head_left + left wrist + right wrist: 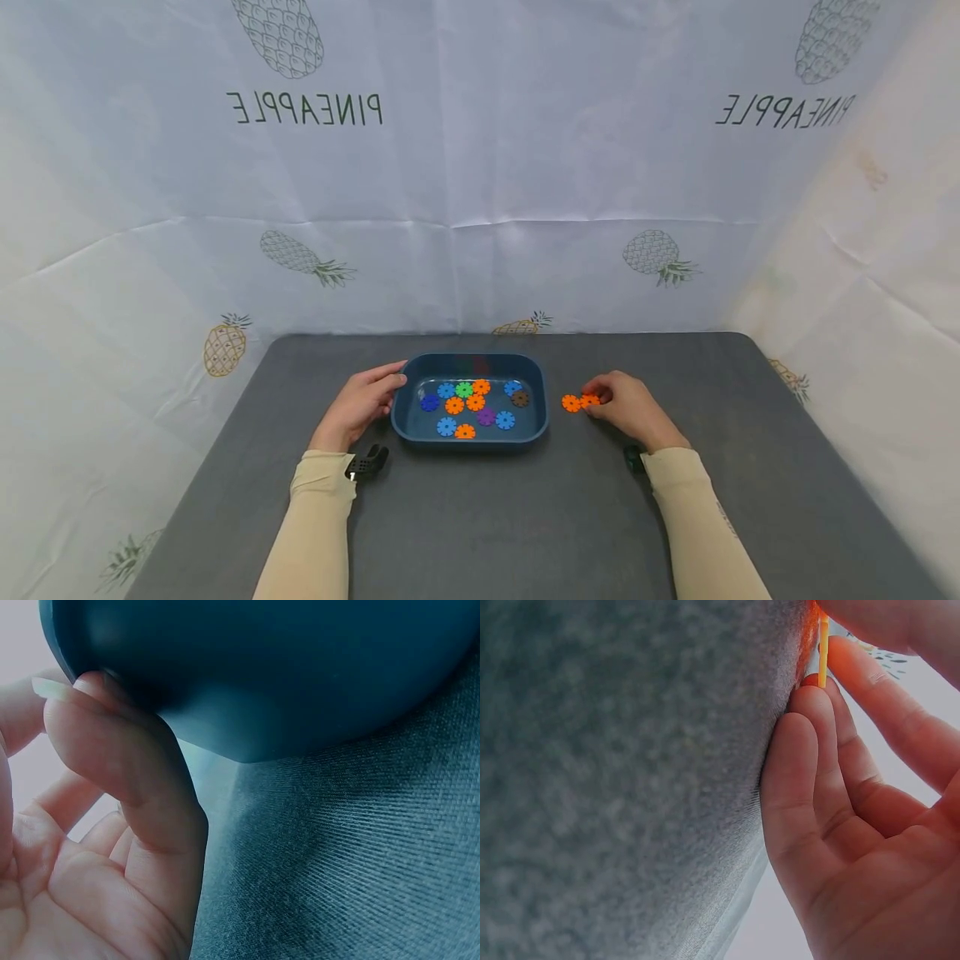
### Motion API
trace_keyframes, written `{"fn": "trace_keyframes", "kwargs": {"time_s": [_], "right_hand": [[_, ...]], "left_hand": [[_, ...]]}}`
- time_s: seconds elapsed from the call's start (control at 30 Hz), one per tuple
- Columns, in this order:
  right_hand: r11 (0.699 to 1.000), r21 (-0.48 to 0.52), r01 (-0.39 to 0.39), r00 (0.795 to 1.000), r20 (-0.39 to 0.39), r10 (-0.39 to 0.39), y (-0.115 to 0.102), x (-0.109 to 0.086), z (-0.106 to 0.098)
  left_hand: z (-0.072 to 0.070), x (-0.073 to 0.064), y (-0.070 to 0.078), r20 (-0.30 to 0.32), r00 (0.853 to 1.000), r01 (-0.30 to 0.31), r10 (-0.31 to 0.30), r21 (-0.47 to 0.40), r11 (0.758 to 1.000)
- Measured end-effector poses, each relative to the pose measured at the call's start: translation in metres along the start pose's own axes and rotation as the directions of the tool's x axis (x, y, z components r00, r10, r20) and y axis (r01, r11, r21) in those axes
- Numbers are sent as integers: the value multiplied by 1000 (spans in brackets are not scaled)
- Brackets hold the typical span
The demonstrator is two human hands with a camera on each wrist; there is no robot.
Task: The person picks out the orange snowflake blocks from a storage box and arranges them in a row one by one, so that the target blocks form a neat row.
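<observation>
A dark blue rectangular tray [468,446] lies on the table with several notched, snowflake-like plastic discs in it, in blue, orange, green, purple and brown. My left hand [356,408] grips the tray's left end; in the left wrist view, finger and thumb pinch its rim. To the right of the tray, my right hand [632,408] pinches an orange notched disc [591,401] between thumb and fingers. A second orange disc [571,403] sits against its left side; whether the two interlock I cannot tell. The right wrist view shows a thin orange edge [823,652] at the fingertips.
The grey table [480,533] extends around the tray. Behind it hangs a white cloth [480,167] with pineapple prints, which continues along both sides. Dark straps [367,462] sit at both wrists.
</observation>
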State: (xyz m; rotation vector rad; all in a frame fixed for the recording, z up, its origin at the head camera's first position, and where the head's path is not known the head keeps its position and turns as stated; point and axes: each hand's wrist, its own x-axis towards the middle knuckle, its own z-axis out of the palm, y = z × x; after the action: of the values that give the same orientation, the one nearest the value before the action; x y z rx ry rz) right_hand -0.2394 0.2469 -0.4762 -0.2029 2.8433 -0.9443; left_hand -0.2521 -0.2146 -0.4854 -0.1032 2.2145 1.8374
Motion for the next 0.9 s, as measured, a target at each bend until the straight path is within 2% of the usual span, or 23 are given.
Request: {"fn": "trace_keyframes", "kwargs": {"time_s": [0.23,0.37,0.5,0.77,0.9], "right_hand": [[1000,-10,-9,1000,27,10,-5,0,-2],[1000,-15,-21,1000,16,21,-9,0,-6],[999,-18,34,999,2,-34,-19,0,-10],[985,-57,164,986,51,-161,-67,16,-13],[964,-111,240,967,116,-227,-99,27,-18]], "left_hand": [[-2,-1,0,6,1000,-11,11,-7,1000],[0,-1,0,3,1000,-22,22,-18,1000],[2,0,-1,11,1000,-24,25,-27,999],[2,-1,-1,4,1000,-22,22,-13,1000],[0,-1,0,8,999,-33,33,-12,999]]}}
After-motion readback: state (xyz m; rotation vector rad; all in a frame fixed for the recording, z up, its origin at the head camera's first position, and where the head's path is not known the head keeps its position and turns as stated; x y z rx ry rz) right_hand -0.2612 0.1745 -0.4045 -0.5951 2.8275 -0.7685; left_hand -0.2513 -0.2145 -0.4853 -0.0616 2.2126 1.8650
